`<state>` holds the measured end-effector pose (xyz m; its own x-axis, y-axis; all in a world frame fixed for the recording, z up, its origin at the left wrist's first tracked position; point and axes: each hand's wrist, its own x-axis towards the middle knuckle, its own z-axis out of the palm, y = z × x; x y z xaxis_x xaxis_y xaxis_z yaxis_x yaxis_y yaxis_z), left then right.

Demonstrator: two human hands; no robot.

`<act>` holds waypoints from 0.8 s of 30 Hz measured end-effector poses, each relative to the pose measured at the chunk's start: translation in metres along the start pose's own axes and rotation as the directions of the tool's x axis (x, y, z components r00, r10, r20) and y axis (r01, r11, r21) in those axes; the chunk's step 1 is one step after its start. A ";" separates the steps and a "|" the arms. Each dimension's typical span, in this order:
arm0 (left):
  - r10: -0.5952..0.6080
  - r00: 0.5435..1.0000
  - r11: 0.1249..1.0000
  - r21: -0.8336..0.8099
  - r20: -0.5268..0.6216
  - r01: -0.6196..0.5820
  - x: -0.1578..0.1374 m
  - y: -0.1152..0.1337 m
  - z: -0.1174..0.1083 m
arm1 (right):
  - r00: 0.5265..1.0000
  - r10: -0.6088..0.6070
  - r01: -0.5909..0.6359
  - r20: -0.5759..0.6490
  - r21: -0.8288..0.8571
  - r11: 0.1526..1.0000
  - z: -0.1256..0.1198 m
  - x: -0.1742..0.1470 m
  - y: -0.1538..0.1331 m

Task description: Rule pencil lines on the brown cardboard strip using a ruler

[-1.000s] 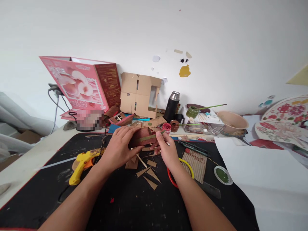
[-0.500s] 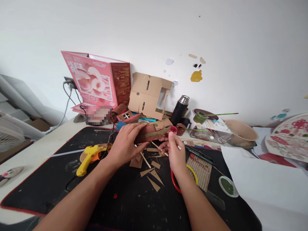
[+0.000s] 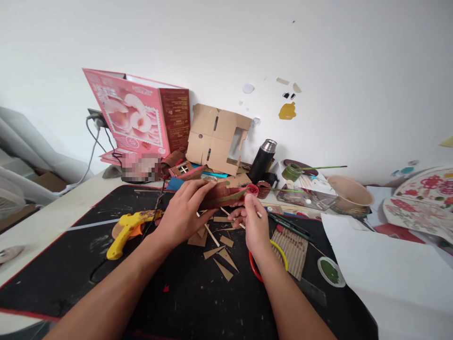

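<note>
1. Two bare hands meet over the black mat (image 3: 173,307), both at one curved red-brown painted piece (image 3: 221,194) w/ a green edge; prob. cardboard, can't confirm.
2. Piece's location: mid-scene, lying crosswise btwn the hands, tapering end to the R, just in front of the red paint pot (image 3: 252,190). Whether its underside touches the mat: can't tell.
3. L hand (image 3: 182,212): fingers curled over the piece's L end, thumb along the near side, gripping it.
4. R hand (image 3: 254,222): fingers bent, thumb up near the tapering tip; a thin pale rod (image 3: 259,215) looks pinched there, only its end shows. Fingertip contact w/ the piece: can't tell.
5. Step in hand (my read): L steadies, R does fine work at the narrow end; exact action hidden.
6. Next move prob. calls for a firm L hold w/o squashing the curve, small R finger motions at the tip, & care near that uncovered pot.
7. Nearby: wooden stick (image 3: 213,235) & cardboard triangles (image 3: 224,270) below the hands; yellow hot-glue gun (image 3: 129,231) to the L; red-and-yellow ring (image 3: 282,254) by the R forearm; corrugated cardboard (image 3: 292,257) beside it; green paint dish (image 3: 331,272) farther R.
</note>
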<state>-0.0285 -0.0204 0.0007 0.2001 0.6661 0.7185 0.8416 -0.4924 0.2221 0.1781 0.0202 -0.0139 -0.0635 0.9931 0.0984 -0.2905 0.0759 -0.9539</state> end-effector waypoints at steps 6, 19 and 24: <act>0.061 0.998 0.998 -0.003 0.010 -0.060 -0.003 0.006 0.004 | 0.996 0.059 -0.059 0.071 -0.002 0.998 0.000 -0.001 0.007; -0.411 0.876 0.774 -0.412 0.250 0.481 0.008 -0.005 -0.020 | 0.991 0.077 -0.069 0.111 -0.076 0.995 0.000 -0.002 -0.004; -0.345 0.779 0.633 -0.483 0.524 0.605 0.012 -0.010 -0.028 | 0.982 0.072 -0.052 0.173 -0.115 0.992 0.004 -0.006 -0.006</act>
<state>-0.0488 -0.0236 0.0258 0.1286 0.9820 0.1382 0.4116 -0.1796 0.8935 0.1765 0.0132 -0.0074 -0.2482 0.9656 0.0771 -0.1751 0.0336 -0.9840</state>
